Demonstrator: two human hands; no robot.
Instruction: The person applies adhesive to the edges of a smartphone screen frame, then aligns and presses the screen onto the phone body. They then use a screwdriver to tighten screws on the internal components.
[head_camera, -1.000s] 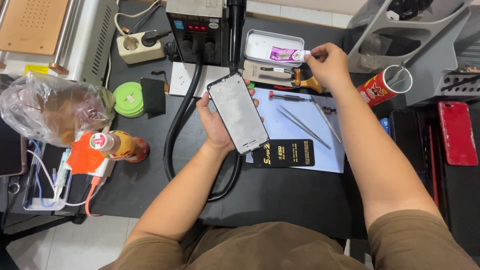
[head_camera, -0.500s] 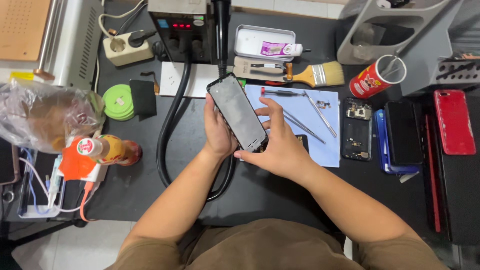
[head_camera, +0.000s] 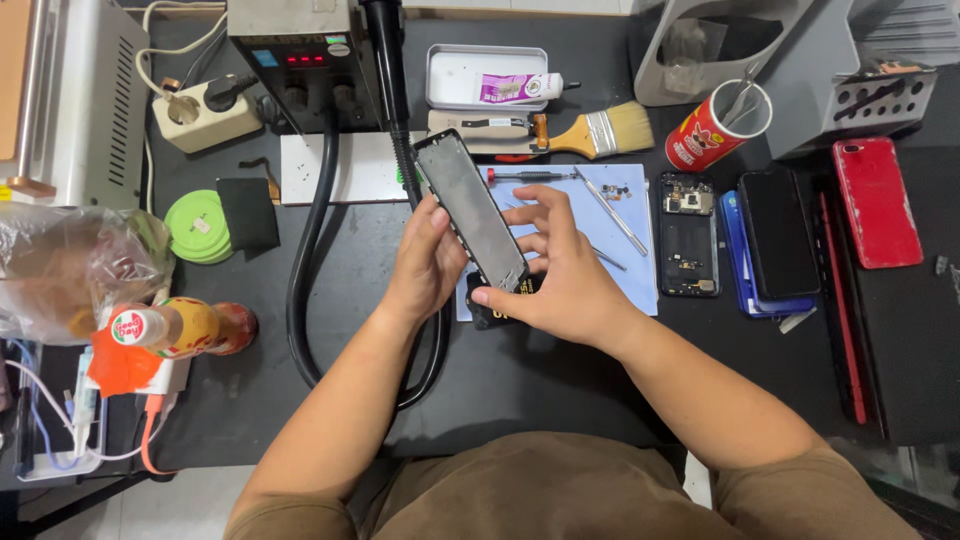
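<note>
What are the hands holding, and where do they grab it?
A phone screen panel. The left hand grips its left long edge; the right hand pinches its bottom corner.

a slim black phone screen panel (head_camera: 472, 210), dark glass in a thin frame, is held off the tabletop (head_camera: 560, 390) near its middle, tilted with the top end toward the far edge. both hands clasp its lower half from either side.
</note>
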